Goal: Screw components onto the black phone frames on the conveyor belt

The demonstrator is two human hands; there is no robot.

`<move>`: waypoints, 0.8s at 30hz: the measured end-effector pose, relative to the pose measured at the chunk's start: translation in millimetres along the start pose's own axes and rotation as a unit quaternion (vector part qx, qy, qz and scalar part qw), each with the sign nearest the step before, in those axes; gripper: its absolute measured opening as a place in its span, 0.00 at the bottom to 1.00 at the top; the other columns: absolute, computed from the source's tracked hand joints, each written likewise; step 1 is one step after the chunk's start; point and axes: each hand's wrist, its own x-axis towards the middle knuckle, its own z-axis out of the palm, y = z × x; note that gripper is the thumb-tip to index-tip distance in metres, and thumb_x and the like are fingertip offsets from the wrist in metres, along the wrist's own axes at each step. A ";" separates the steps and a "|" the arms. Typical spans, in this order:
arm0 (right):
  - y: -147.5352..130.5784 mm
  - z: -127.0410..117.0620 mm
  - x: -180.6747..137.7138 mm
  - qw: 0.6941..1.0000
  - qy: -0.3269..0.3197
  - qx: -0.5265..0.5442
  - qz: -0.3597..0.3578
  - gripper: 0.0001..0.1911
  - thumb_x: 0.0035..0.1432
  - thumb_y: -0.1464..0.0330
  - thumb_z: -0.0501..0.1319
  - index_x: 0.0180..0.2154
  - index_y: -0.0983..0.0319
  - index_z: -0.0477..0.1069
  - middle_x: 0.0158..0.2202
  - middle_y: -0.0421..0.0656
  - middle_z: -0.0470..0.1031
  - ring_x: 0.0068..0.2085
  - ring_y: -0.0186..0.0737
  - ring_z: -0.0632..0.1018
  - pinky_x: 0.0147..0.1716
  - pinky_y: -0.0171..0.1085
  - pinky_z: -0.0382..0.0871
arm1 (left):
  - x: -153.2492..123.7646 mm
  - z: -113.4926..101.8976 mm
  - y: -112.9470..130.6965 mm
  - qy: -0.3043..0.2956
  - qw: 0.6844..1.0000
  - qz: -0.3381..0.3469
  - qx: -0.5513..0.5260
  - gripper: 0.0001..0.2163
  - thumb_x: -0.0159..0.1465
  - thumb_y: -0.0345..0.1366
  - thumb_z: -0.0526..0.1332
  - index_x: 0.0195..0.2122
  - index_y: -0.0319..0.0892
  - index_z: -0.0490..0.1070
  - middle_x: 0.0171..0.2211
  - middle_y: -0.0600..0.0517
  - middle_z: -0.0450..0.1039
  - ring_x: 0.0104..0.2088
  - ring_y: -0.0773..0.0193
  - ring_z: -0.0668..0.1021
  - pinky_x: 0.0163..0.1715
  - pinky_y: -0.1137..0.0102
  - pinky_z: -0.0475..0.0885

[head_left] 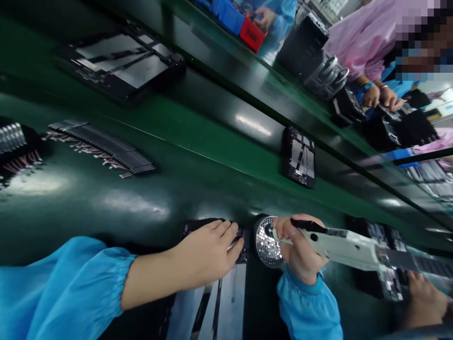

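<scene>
Leftward, thin dark parts [102,145] lie fanned with their pink leads along one edge, presumably for easy picking. Further along, the left hand [212,250] rests on the upper end of an open flat device [230,302] on the tabletop [198,193], apparently to steady it; its fingers are bent and close together, and whether they pinch anything I cannot tell. Just beside the device stands a round perforated dish [265,245], probably for a short reach. Right of it, the right hand [301,249] grips a pale screwdriver [348,248] near its front end, likely for finer aim toward the dish.
</scene>
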 end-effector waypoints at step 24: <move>-6.0 -3.6 0.0 1.000 0.002 -0.015 0.005 0.12 0.56 0.74 0.61 0.44 0.58 0.74 0.20 0.34 0.68 0.22 0.35 0.70 0.29 0.40 0.68 | 2.0 -6.2 -0.9 -0.060 0.997 -0.040 -0.041 0.26 0.67 0.50 0.58 0.60 0.38 0.69 0.47 0.37 0.74 0.44 0.45 0.76 0.41 0.57 0.68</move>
